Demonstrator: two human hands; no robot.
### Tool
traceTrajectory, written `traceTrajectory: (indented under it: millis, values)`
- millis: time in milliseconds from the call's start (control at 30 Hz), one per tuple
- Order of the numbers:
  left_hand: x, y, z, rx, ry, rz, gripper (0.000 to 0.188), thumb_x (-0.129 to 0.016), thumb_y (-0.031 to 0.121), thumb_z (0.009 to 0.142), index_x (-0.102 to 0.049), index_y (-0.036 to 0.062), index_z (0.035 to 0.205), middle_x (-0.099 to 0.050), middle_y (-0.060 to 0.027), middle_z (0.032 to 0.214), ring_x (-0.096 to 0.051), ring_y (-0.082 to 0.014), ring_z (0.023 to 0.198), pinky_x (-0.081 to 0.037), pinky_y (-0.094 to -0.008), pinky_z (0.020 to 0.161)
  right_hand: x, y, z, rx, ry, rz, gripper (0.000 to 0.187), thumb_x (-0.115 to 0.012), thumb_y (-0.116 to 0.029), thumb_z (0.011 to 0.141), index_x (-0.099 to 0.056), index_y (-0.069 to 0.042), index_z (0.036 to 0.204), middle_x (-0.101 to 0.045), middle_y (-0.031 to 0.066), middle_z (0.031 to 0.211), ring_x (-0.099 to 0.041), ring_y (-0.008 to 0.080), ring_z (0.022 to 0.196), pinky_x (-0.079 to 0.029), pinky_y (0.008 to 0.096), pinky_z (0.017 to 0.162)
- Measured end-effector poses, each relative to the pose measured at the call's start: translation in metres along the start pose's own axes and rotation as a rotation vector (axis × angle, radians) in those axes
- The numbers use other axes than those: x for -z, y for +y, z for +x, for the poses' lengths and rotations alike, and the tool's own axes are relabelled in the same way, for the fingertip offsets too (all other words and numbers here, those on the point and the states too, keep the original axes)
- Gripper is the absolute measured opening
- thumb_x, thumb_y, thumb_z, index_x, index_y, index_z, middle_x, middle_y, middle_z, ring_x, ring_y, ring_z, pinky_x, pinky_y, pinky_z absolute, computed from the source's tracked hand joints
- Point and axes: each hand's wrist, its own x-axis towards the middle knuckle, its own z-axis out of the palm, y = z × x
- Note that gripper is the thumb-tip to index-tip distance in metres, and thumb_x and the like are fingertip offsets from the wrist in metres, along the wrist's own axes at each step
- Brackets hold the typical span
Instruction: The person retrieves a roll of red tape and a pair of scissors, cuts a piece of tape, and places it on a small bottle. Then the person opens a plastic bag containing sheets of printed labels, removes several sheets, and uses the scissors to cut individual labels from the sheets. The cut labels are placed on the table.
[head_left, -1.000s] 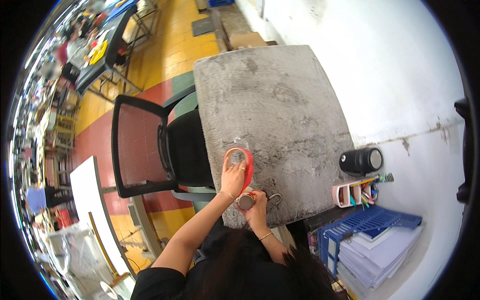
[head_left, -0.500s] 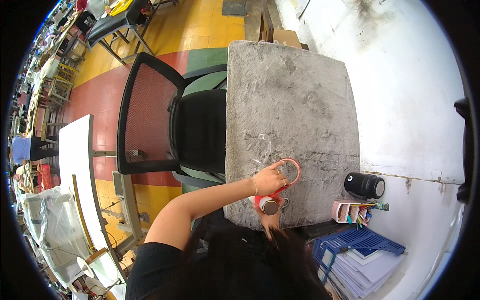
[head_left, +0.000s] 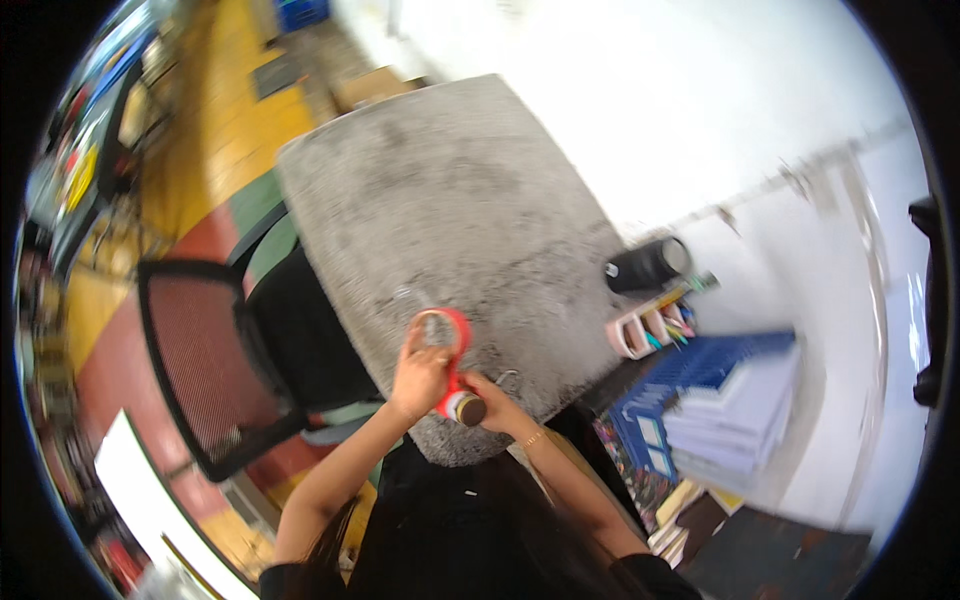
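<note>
Both my hands are together above the near end of a table covered in grey plush cloth (head_left: 420,200). My left hand (head_left: 420,380) has its fingers closed on a red tape roll (head_left: 461,330), which stands out beyond the fingertips. Just below it, my right hand (head_left: 497,408) wraps around a red and white bottle-like container (head_left: 454,404) with a round brown top (head_left: 470,410). A strip of red runs between roll and container. Blur hides some of the fingers. Beside my right hand, a small grey loop (head_left: 509,380) lies on the cloth.
A black mesh chair (head_left: 215,360) stands at the table's left. Along the right wall are a black cylindrical flask (head_left: 640,266), a pink pen holder (head_left: 632,336), a blue file rack (head_left: 645,432) and stacked papers (head_left: 730,420). A cardboard box (head_left: 375,87) sits beyond the far edge.
The view has turned and shifted, so table and chair appear tilted and further left. My right forearm now shows. Both hands still hold the tape roll and container.
</note>
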Motion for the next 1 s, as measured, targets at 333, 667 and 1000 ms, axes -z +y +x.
traceTrajectory:
  millis: [333,667,1000]
  values:
    - [-0.052,-0.018,0.02,0.349,-0.109,0.096,0.029,-0.056,0.005,0.077,-0.065,0.0028,0.105,-0.068,-0.0149,0.097,-0.061,-0.0269,0.105,-0.024,-0.0451,0.111,0.005,0.045,0.007,-0.123,0.087,-0.026,0.03,-0.067,-0.006,0.082,-0.059,-0.001,0.11,-0.066,0.0068,0.106,-0.06,0.0142,0.091,-0.049,0.0315,0.083]
    - [-0.092,0.024,0.007,0.565,0.026,0.008,0.037,-0.052,0.006,0.08,-0.05,-0.0012,0.116,-0.064,-0.0167,0.103,-0.056,-0.0317,0.106,-0.022,-0.0505,0.106,0.09,-0.001,-0.04,-0.236,0.965,-0.659,0.02,-0.058,-0.017,0.085,-0.063,-0.002,0.096,-0.066,0.0201,0.087,-0.064,0.0376,0.082,-0.05,0.0451,0.072]
    - [-0.093,0.035,0.012,0.62,0.09,-0.057,0.032,-0.057,0.006,0.08,-0.054,-0.0008,0.111,-0.063,-0.0153,0.097,-0.057,-0.0304,0.104,-0.021,-0.0485,0.108,0.276,-0.03,-0.062,-0.015,1.801,-0.862,0.018,-0.059,-0.007,0.083,-0.066,-0.005,0.099,-0.065,0.0183,0.095,-0.061,0.0352,0.093,-0.046,0.0414,0.089]
